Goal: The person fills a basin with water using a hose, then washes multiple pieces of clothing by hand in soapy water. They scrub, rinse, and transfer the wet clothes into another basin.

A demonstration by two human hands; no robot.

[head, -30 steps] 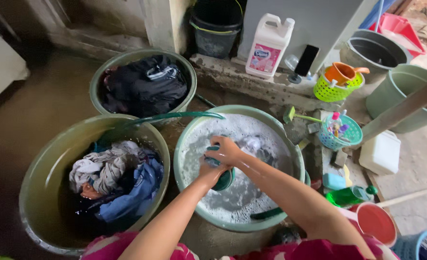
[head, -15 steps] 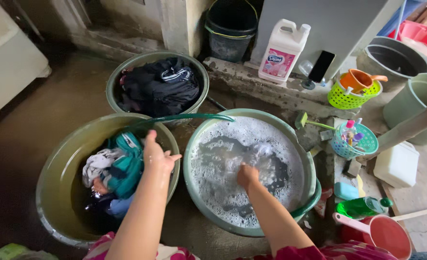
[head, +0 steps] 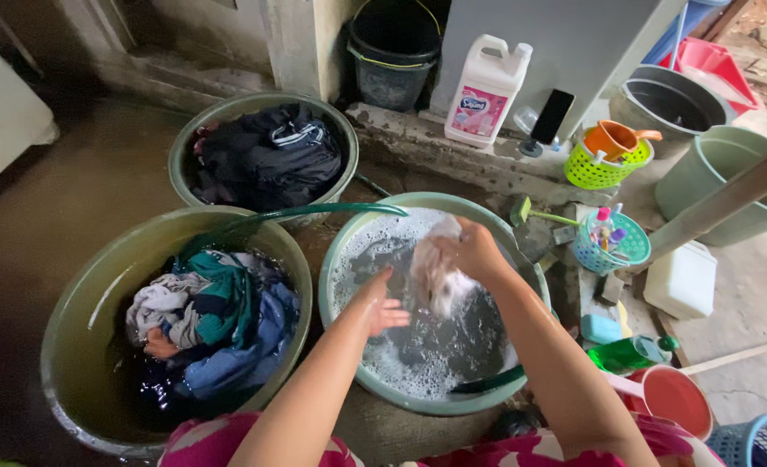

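A pale wet cloth (head: 440, 277) hangs bunched from the right hand (head: 470, 251), which is closed around its top edge and holds it just above the soapy water of the middle basin (head: 336, 251) — a round green tub with foam along its far side. The left hand (head: 379, 303) is open, palm up and fingers spread, just beside the cloth on its left and low over the water; it grips nothing. Both bare forearms reach in from the bottom of the head view, over a pink patterned garment (head: 202, 441) at the frame's edge.

To the left, a larger green basin (head: 72, 337) holds dark water and a heap of mixed clothes (head: 215, 320) — white, teal and blue. Behind it a third basin (head: 185, 147) is filled with dark clothes (head: 267, 156). A green hose (head: 332, 210) arcs between the tubs. On the concrete ledge beyond stand a white detergent jug (head: 485, 91), a black bucket (head: 392, 52) and a phone (head: 552, 117). To the right sit a yellow-green basket (head: 604, 169), a teal basket (head: 613, 246) and a red scoop (head: 673, 398).
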